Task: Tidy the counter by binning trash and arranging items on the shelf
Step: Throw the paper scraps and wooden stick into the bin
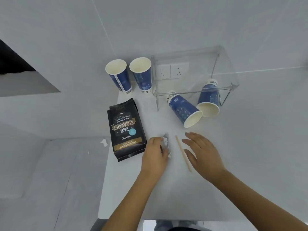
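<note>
Pale grey walls meet behind a white bench (166, 194), with a double wall socket (171, 70) set low where wall and surface join. On the bench, in front of that socket, stands a clear acrylic shelf (191, 90) on thin legs; nothing rests on its top.

Next in size is a black coffee bean bag (127, 129), lying flat near the bench's left edge with its printed face up. Behind it, against the wall and left of the shelf, two blue paper cups stand upright side by side, the left cup (119, 75) and the right cup (141, 74), mouths open to the ceiling. Two more blue cups lie tipped over by the shelf: one fallen cup (185, 110) at the shelf's front edge with its mouth toward me, and a second fallen cup (209, 99) partly under the shelf, its mouth just beside the first one's rim.

Both bare forearms reach in from the near edge. The right hand (200, 152) hovers flat, fingers straight and spread, its grip wide and holding nothing. The left hand (155, 152) has its fingers curled round a crumpled silvery wrapper (166, 144), which sits just right of the coffee bag.

Between the two hands a thin wooden stir stick (183, 154) lies on the bench, slanting away from me. On the floor to the left of the bench lies a small white paper scrap (104, 142).
</note>
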